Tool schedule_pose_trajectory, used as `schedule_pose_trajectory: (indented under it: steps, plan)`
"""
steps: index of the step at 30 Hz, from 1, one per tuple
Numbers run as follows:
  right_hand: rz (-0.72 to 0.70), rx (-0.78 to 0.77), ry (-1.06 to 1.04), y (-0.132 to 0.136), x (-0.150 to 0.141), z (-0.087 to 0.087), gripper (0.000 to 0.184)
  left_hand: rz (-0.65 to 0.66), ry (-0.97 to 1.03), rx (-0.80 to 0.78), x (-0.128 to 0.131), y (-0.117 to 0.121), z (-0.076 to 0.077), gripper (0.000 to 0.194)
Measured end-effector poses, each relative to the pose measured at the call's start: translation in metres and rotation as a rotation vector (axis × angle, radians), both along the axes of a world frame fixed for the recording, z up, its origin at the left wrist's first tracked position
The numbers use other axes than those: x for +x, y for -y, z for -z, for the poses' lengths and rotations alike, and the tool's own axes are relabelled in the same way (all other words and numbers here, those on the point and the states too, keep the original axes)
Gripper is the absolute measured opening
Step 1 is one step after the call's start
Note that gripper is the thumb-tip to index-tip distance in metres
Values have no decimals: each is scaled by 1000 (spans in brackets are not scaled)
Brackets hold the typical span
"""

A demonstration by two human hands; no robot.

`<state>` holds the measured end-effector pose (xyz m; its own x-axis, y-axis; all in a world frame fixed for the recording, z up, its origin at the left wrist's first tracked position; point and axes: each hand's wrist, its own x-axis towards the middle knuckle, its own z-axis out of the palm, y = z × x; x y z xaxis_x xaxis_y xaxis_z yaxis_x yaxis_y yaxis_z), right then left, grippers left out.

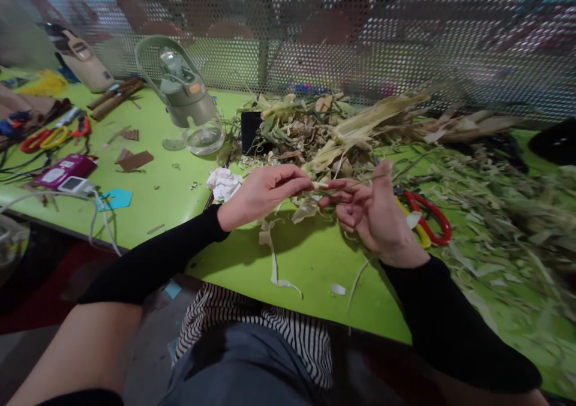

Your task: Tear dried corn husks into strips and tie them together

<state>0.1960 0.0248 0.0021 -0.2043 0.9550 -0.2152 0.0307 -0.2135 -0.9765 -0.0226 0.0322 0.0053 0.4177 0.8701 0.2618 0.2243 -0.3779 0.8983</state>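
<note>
My left hand [265,196] is closed in a pinch over a pale strip of corn husk [320,186]. Opposite it, my right hand [375,217] has its fingers curled at the same strip, with the thumb raised. A thin strand trails out past the right thumb, and another narrow strip [357,280] hangs below that hand toward the table edge. Under the hands lies a loose curled husk strip [273,259]. Red-and-yellow-handled scissors [434,220] rest just right of my right hand, partly hidden by it. Crumpled white tissue [224,184] sits beside my left hand.
Behind the hands, a heap of dried corn husks [351,133] lies against a perforated metal screen [315,40]. Husk shreds [508,214] cover the right side. Leftward stand a clear bottle [191,106], a purple power strip [67,171] with cables, and more scissors [56,136].
</note>
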Motion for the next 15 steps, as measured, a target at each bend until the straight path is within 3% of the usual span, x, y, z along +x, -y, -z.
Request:
schedule_pose_trajectory:
  steps: [8, 15]
  plan:
    - [170, 38, -89, -12, 10, -8, 77, 39, 97, -172, -3, 3, -12, 30]
    - [578, 130, -296, -25, 30, -13, 42, -42, 249, -257, -11, -1, -22, 24]
